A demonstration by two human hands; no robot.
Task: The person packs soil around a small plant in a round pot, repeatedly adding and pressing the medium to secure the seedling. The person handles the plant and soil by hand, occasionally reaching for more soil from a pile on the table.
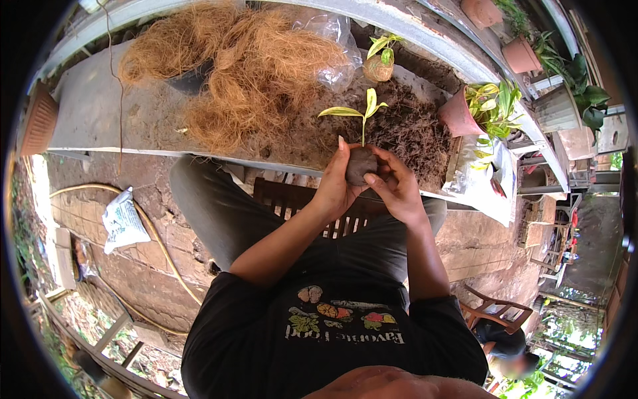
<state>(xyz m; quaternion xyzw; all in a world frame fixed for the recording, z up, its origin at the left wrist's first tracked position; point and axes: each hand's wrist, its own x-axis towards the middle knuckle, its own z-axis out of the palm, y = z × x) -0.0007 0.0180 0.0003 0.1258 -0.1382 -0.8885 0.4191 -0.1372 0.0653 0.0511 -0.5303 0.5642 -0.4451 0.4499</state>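
Observation:
Between my left hand [337, 180] and my right hand [396, 185] is a dark, rounded ball of soil [361, 167], held just over the table's front edge. A seedling with a thin stem and a few yellow-green leaves [369, 107] stands upright from the ball's top. My right thumb lies across the ball's side; the fingers behind it are partly hidden. Loose brown coconut fibre [259, 65] is heaped on the table, back and left of my hands. Dark loose soil [408, 129] lies just beyond my right hand. Behind it sits a fibre-wrapped ball [378, 69] with a leafy plant.
A pink pot [457, 113] of variegated plants lies tilted at right, above a white plastic bag [493, 184]. Clear plastic [336, 50] and a dark container [192, 80] are by the fibre. A hose [164, 244] and a white bag [124, 222] lie on the floor. A person [503, 344] is at lower right.

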